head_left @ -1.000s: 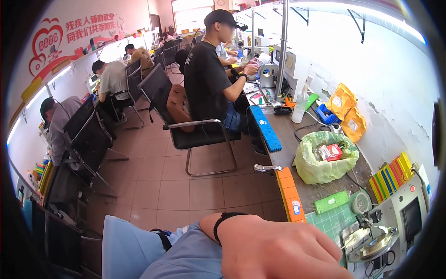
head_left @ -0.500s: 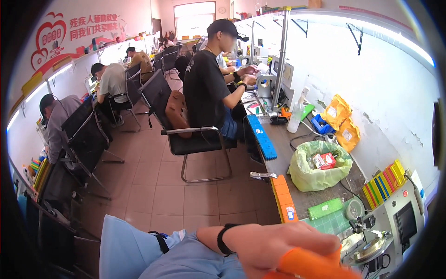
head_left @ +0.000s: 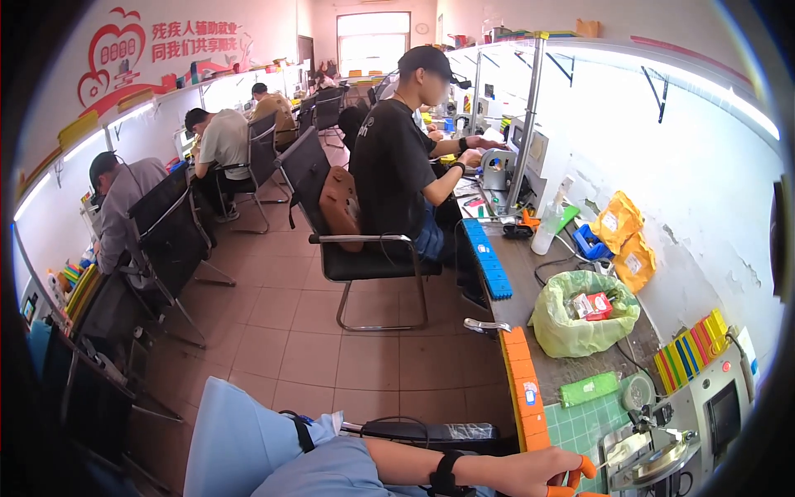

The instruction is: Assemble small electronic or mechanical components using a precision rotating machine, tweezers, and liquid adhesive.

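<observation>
My left hand [head_left: 534, 470] reaches in along the lower edge, beyond a light blue sleeve [head_left: 240, 435] and a black wristband [head_left: 447, 474]. Orange finger cots [head_left: 587, 467] cover its fingertips. The fingers are bent inward; whatever they may hold is hidden and cut by the frame's edge. Close by are a green cutting mat [head_left: 580, 424] and a bench device with round metal parts [head_left: 658, 465] and a dark screen [head_left: 725, 410]. My right hand is out of view.
An orange strip [head_left: 520, 385] and a blue strip [head_left: 487, 258] line the bench edge. A bin with a light green bag [head_left: 584, 331] holds small boxes. A green packet [head_left: 589, 388] lies nearby. A co-worker in black [head_left: 393, 157] sits beyond, in a metal-framed chair [head_left: 373, 267].
My left hand has dropped lower and drawn away from the camera, from large and blurred to smaller and clearer. The whole view has shifted, so the room appears farther right.
</observation>
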`<state>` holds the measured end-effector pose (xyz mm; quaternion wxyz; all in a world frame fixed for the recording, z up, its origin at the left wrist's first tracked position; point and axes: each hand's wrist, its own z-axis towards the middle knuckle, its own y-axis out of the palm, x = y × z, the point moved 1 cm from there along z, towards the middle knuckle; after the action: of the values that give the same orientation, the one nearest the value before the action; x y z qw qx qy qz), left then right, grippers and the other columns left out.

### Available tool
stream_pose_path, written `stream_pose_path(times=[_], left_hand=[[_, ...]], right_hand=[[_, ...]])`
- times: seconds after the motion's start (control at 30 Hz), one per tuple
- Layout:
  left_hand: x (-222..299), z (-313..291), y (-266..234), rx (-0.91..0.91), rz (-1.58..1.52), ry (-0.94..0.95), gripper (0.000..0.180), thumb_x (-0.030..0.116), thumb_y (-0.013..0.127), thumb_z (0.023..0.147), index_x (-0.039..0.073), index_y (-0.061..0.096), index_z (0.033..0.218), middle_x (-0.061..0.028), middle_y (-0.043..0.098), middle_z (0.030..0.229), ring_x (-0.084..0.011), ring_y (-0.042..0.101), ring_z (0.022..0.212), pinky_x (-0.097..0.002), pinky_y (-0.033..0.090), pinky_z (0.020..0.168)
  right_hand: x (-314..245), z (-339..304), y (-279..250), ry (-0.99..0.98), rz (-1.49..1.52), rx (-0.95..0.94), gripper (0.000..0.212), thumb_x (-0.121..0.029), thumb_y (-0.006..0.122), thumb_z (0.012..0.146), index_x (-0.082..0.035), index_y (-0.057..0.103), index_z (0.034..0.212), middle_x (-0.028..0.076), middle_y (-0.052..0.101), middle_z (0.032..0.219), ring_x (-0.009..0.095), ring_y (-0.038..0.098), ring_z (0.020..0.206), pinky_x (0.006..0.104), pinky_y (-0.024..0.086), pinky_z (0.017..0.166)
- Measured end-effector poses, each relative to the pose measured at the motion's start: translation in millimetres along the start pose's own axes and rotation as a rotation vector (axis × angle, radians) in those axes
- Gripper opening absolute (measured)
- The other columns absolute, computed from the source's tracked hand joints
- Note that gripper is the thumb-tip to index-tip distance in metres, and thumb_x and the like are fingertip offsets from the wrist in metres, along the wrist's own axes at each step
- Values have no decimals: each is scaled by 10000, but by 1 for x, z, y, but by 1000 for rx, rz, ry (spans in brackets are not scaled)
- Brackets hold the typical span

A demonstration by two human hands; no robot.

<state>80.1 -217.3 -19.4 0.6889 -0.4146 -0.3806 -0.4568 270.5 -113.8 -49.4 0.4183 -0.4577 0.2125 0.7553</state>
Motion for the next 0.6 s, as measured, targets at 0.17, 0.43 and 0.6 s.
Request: stream_pose_path(times=[0.17, 0.43, 0.6], left_hand=[[-3, 2, 2, 34, 6, 15, 372, 188, 718, 985, -29, 644, 1277, -109, 760, 919, -205, 722, 734, -317, 572, 670], [-2, 0, 1, 46, -72, -20, 306, 183, 740, 964, 15, 679, 1212, -107, 764, 922, -190, 723, 731, -310, 566, 660], [-5, -2, 4, 65, -31, -73, 265, 164, 771, 921, 18, 719, 1136, -104, 766, 923, -187, 710, 724, -315, 555, 658]], right_hand=[[-5, -3, 6, -23, -95, -17, 235, 132, 732, 900, -5, 555, 970, 139, 640, 980, 212, 632, 877, 350, 540, 872], [-15, 2, 12, -193, -272, -72, 227, 131, 747, 878, -2, 573, 938, 169, 679, 957, 247, 677, 873, 357, 550, 813], [-23, 7, 18, -304, -407, -80, 221, 69, 807, 854, -22, 608, 882, 147, 714, 902, 271, 709, 804, 353, 549, 743]])
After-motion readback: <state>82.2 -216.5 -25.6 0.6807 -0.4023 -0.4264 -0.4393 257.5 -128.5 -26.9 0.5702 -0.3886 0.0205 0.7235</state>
